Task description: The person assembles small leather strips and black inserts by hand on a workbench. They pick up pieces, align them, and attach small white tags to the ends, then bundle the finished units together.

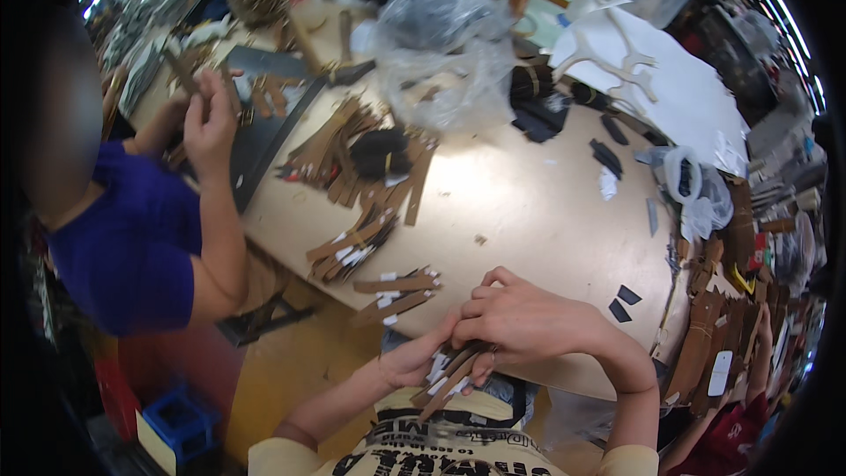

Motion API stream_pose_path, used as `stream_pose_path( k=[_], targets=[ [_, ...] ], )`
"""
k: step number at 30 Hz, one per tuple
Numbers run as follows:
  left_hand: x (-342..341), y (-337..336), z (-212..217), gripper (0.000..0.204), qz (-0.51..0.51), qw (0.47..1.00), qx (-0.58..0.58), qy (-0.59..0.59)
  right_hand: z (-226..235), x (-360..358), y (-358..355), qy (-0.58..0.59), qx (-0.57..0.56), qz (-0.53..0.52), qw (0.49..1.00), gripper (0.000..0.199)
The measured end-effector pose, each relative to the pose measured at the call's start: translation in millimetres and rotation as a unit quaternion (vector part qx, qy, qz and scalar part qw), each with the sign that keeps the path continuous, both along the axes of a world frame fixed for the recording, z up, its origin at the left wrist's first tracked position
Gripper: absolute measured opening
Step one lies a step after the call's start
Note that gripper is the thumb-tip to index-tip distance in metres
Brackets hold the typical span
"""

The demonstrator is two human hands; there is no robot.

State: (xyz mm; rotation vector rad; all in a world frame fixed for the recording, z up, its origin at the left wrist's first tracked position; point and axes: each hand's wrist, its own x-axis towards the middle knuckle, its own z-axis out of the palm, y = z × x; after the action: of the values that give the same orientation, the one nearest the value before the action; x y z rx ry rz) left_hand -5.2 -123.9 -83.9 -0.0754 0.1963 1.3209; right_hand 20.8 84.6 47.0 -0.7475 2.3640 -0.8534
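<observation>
Close to my body, at the table's near edge, a fanned bundle of brown leather-like strips (451,379) with white tabs sits between my hands. My left hand (419,354) grips it from the left side. From above, my right hand (515,316) closes over the same bundle, its fingers bent around the upper ends; what the fingertips pinch is hidden. Just beyond my left hand lies a loose group of similar strips (401,285) with white tabs. A further stack of tabbed strips (348,247) rests behind it.
A large pile of brown strips (326,150) with a black bundle (381,154) covers the table's left. Clear plastic bags (441,44) stand at the back. Small black pieces (624,300) lie to the right. A co-worker in blue (132,229) sits at left; brown bundles (696,344) line the right edge.
</observation>
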Motion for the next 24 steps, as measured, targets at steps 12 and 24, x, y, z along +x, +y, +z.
stream_pose_path(
  k=[12,24],
  targets=[
    [7,4,6,0.058,0.036,0.993,-0.091,0.069,126,17,-15,0.669,0.111,-0.08,0.73,0.035],
    [-2,28,17,0.055,0.056,0.986,-0.105,0.115,154,21,-12,0.794,0.361,0.086,0.481,0.058]
  ],
)
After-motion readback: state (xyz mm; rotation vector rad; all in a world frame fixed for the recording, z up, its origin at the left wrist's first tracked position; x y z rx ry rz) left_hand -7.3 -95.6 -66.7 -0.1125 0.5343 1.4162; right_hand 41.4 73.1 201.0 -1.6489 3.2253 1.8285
